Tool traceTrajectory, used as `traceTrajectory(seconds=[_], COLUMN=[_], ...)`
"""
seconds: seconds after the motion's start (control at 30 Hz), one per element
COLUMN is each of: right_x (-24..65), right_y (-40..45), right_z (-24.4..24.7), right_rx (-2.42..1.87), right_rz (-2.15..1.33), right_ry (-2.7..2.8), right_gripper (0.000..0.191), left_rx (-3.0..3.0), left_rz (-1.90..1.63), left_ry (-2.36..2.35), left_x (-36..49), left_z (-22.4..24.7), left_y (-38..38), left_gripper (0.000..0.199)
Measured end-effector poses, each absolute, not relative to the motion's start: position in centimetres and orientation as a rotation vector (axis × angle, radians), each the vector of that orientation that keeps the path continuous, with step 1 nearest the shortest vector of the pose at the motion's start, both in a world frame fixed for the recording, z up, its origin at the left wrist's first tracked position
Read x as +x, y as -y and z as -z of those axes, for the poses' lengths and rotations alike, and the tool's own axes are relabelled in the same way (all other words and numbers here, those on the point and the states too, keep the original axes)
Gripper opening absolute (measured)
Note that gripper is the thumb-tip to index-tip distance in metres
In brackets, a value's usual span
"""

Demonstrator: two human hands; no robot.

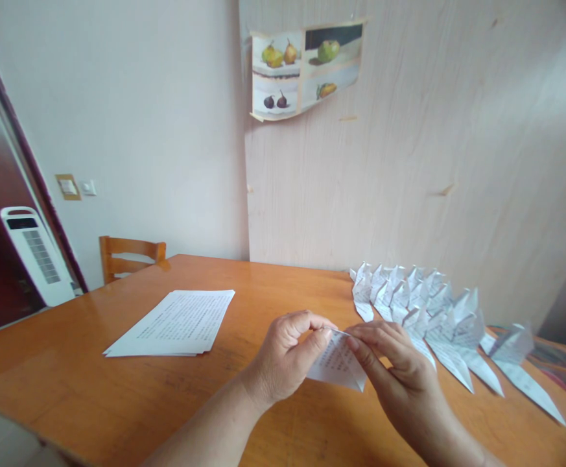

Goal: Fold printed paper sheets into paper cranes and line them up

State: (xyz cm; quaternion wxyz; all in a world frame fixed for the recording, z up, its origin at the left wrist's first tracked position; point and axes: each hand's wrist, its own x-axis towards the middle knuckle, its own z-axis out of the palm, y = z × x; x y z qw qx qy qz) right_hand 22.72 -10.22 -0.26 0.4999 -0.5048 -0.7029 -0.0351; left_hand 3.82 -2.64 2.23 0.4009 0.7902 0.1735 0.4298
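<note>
Between my two hands is a folded sheet of printed paper (pixel 337 366), held just above the table with its lower edge hanging toward me. My left hand (pixel 287 353) pinches its top edge at the left between thumb and fingers. At the right part of that same edge, my right hand (pixel 394 363) pinches with the thumb on the near side. Creases run across the paper near the right thumb. Part of the sheet is hidden behind my fingers. Close beyond my right hand stand several folded paper figures (pixel 423 298) made of similar printed paper.
A stack of printed sheets (pixel 180 321) lies on the wooden table (pixel 83 383) at the left. A wooden chair (pixel 131 248) stands behind the table's far left corner. Fruit pictures (pixel 306 71) hang on the wall. A white tower appliance (pixel 37 253) is at far left.
</note>
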Motion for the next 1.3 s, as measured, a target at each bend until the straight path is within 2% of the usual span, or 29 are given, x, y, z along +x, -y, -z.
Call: traceTrajectory(seconds=[0.6,0.8,1.3], right_x=[22.54,22.52,22.33], right_y=[10.13,10.26,10.69], right_z=[0.22,0.21,-0.43], right_rx=[-1.229,-1.229,-1.346], right_rz=[0.058,0.041,0.167], right_ry=[1.692,1.714,1.739], right_gripper=[0.015,0.013,0.010], left_rx=[1.894,1.965,2.106], left_rz=[-1.007,-1.065,-1.007], left_ry=[-0.440,-0.462,-0.502], left_x=[3.81,4.01,4.33], left_z=[-2.10,-2.11,-2.21], left_y=[2.45,2.54,2.85], left_gripper=[0.032,0.024,0.026])
